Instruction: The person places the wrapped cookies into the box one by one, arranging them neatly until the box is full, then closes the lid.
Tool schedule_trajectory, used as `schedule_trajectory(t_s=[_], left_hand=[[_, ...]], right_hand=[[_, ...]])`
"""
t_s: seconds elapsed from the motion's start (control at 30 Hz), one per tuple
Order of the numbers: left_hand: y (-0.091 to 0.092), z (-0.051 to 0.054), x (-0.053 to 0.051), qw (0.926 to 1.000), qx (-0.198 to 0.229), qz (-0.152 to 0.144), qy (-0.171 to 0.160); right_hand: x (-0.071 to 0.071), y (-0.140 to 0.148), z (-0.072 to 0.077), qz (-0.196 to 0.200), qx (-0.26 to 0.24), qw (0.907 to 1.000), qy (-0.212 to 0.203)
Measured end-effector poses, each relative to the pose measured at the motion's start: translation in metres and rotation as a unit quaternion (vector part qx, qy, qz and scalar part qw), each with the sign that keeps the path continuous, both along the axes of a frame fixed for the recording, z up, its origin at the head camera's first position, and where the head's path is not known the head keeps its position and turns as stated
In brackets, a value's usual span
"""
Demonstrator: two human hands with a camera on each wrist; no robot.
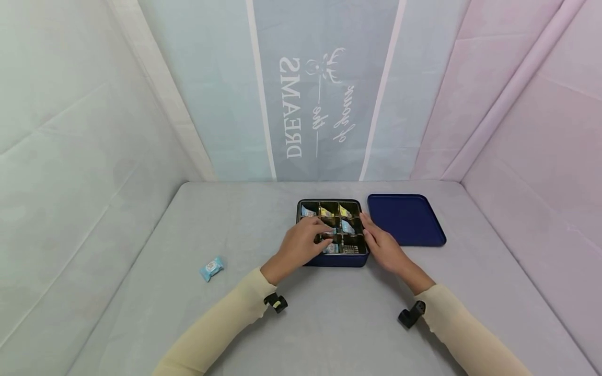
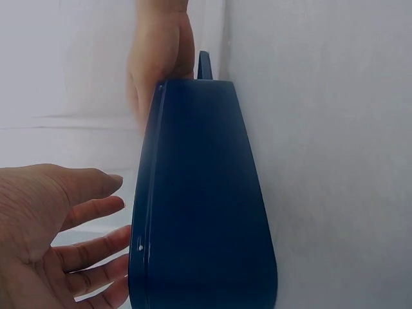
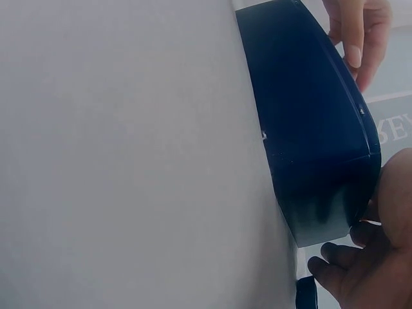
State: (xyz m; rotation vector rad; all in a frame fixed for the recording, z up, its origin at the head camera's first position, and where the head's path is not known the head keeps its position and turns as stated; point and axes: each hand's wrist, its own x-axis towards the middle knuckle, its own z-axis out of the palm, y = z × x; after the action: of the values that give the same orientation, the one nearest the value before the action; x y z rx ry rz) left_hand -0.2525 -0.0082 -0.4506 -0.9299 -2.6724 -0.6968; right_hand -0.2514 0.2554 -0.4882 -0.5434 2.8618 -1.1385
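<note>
A dark blue tin box [image 1: 336, 260] with several compartments stands on the table, its top uncovered. Small blue and yellow wrapped packets sit in some compartments, among them a blue packet [image 1: 347, 226] in the middle row. My left hand [image 1: 301, 241] reaches over the box's left side, thumb and fingers apart, with nothing visibly gripped between them; it hides some compartments. Against the box's right side rests my right hand [image 1: 383, 249], fingers extended along the wall. In the left wrist view the left hand's fingers [image 2: 93, 248] are spread above the rim.
A dark blue lid [image 1: 405, 219] lies flat right of the box. One light blue wrapped packet [image 1: 211, 268] is on the grey table at the left. Fabric walls [image 1: 320, 156] enclose the table's back and sides.
</note>
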Motion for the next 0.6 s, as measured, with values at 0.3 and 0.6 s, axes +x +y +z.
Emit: schedule_trajectory(t_s=[0.3, 0.6], left_hand=[[-0.013, 0.002, 0.005, 0.9996, 0.01, 0.019, -0.019], [-0.028, -0.003, 0.01, 0.9986, 0.033, 0.038, -0.018]], right_hand=[[-0.001, 0.001, 0.0, -0.001, -0.004, 1.0, 0.001], [-0.001, 0.002, -0.002, 0.0, 0.002, 1.0, 0.005]])
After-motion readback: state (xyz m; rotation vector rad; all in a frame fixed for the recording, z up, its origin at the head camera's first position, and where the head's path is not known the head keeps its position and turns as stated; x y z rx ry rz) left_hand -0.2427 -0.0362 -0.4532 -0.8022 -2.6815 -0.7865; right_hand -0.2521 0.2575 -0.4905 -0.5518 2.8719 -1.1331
